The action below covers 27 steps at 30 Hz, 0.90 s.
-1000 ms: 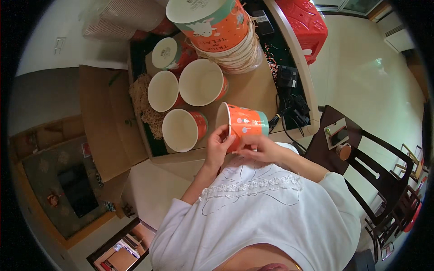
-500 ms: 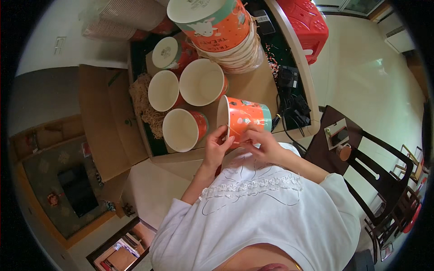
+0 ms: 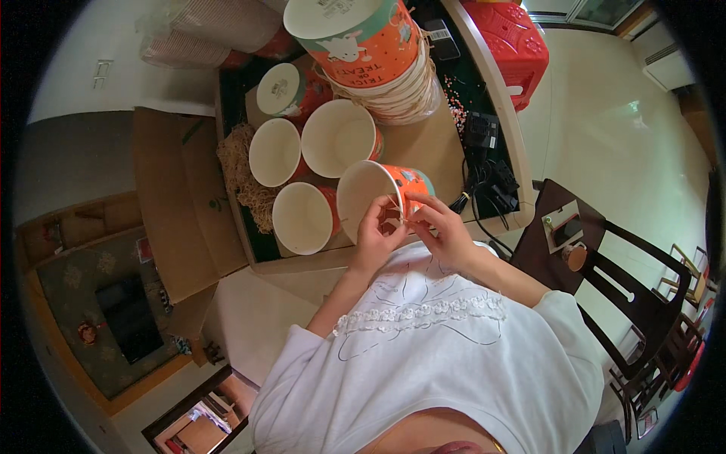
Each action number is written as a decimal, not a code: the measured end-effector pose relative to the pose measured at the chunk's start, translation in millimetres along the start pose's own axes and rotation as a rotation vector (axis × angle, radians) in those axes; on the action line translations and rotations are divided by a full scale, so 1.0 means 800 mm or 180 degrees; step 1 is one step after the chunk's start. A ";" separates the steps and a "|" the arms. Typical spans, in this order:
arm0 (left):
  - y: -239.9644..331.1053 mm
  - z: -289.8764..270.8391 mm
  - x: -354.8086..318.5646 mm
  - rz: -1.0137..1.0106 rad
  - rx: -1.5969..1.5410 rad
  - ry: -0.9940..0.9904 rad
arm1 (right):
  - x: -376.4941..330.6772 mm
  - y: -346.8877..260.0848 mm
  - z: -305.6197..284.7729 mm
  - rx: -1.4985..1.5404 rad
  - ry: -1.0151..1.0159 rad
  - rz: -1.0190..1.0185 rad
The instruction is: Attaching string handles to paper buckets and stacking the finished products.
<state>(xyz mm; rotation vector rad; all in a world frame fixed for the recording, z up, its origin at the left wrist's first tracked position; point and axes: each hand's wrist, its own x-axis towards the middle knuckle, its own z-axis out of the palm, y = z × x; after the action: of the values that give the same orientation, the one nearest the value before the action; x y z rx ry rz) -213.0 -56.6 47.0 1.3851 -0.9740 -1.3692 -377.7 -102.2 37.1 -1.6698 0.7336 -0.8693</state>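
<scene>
1. Closest in, the person's white top with its lace trim [image 3: 423,314] fills the lower frame, and both bare forearms rise from it toward the table edge.
2. The left hand [image 3: 376,236] is curled at the rim of an orange paper bucket [image 3: 378,198], fingers bent in and pinching at the rim; exactly how much of the rim it grips cannot be told.
3. The right hand [image 3: 444,231] sits just beside it, touching the same bucket, thumb and fingers closed around a thin pale string [image 3: 398,214] at the bucket's edge.
4. That bucket is tipped on its side above the near edge of the table [image 3: 423,144], white inside facing left, orange wall with a teal band facing right.
5. Just left of it stands an open bucket [image 3: 304,218], upright, white interior showing.
6. Beyond, two more open buckets [image 3: 338,138], side by side, and a lidded bucket [image 3: 281,89] behind them.
7. A heap of tan string [image 3: 240,175] lies along the left of the table.
8. Farther back, a tall stack of buckets [image 3: 363,41] leans over the table.
9. To the right, black cables and a power strip [image 3: 491,178] lie at the table edge.
10. Farthest right, a red plastic stool [image 3: 508,34] and dark wooden chairs [image 3: 628,295] stand on the pale floor.
</scene>
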 end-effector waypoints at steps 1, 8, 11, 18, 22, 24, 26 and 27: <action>-0.005 0.000 0.001 0.0001 -0.0001 -0.0001 | -0.001 0.004 0.000 -0.0002 0.0001 0.0000; -0.017 0.000 0.003 0.0090 0.0183 0.0146 | -0.002 0.011 -0.001 0.0318 0.0041 0.0449; -0.006 0.010 0.007 -0.0109 -0.0248 0.0052 | -0.005 0.022 -0.001 0.0384 0.0204 0.0386; -0.018 0.024 0.022 -0.0010 0.0407 0.0026 | 0.004 0.021 -0.017 0.0229 0.0403 0.0123; -0.018 0.022 0.023 0.0024 0.0545 0.0042 | 0.007 0.033 -0.029 0.0241 0.0401 0.0329; -0.019 0.019 0.022 0.0134 0.0787 0.0079 | 0.008 0.036 -0.030 0.0205 0.0452 0.0739; -0.014 0.021 0.018 0.0127 0.0934 0.0016 | 0.012 0.047 -0.030 0.0357 0.0461 0.0933; -0.012 0.022 0.017 0.0122 0.1082 -0.0039 | 0.014 0.051 -0.031 0.0511 0.0464 0.1122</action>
<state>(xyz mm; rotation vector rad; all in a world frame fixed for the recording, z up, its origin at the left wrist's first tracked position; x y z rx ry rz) -230.4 -68.4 35.2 1.5980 -1.2789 -1.2228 -393.9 -134.0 3.6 -1.2946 0.9962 -0.7798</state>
